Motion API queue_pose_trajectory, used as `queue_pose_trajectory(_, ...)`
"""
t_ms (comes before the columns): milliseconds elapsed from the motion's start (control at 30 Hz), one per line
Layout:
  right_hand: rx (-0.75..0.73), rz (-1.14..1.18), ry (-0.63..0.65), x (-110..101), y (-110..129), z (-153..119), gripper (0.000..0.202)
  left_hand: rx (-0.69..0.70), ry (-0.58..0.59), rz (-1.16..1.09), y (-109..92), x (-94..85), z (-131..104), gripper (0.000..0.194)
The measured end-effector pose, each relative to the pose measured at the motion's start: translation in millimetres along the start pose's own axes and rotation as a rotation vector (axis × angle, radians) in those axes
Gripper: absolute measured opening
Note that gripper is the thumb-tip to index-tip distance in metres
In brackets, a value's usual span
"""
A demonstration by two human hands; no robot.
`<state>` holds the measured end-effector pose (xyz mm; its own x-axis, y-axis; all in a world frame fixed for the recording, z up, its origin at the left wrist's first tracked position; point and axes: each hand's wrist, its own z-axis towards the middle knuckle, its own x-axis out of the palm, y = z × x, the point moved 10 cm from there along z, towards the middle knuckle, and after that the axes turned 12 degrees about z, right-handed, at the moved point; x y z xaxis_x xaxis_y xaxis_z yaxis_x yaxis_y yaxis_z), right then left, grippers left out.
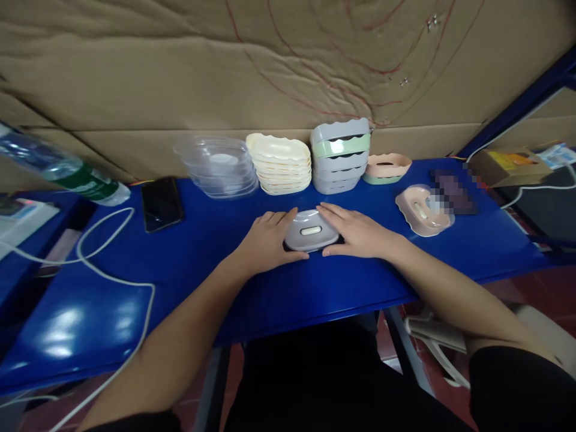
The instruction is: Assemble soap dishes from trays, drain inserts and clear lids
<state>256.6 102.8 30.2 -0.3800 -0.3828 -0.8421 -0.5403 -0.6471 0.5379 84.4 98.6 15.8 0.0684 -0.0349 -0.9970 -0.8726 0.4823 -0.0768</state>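
Observation:
In the middle of the table a grey soap dish [310, 230] with a slot in its centre lies between my hands. A pale piece shows through that slot. At the dish's left end is my left hand [270, 240], thumb on the near edge and fingers on the far edge. My right hand [353, 231] grips the right end the same way. Behind the dish stand a stack of clear plastic lids [220, 168], a stack of cream wavy-edged trays [281, 165] and a stack of grey and green dishes [341, 159].
A pink dish [420, 210] lies to the right, near a partly blurred dark object [454, 191]. Behind it rests a pink-and-green pair of dishes [387, 168]. A phone [162, 204], a bottle [76, 174] and a white cable [117, 279] occupy the left. Cardboard [157, 78] backs the blue table [193, 270].

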Motion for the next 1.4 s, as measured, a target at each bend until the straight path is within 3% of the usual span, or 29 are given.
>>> queue_pose_trajectory(500, -0.015, 0.014, -0.07, -6.4, 3.5, -14.6, 0.1, 0.062, -0.107, -0.048, -10.9, 4.3, -1.3, 0.124)
queue_pose_trajectory(1000, -0.018, 0.011, -0.06, -5.9, 1.3, -13.5, 0.1, 0.049, -0.078, -0.022, -11.2, 4.8, -0.7, 0.121)
queue_pose_trajectory(1400, -0.005, 0.037, -0.058, -5.7, -8.5, -9.3, 0.111, 0.011, -0.005, -0.025, -11.7, 4.4, 6.5, 0.122)
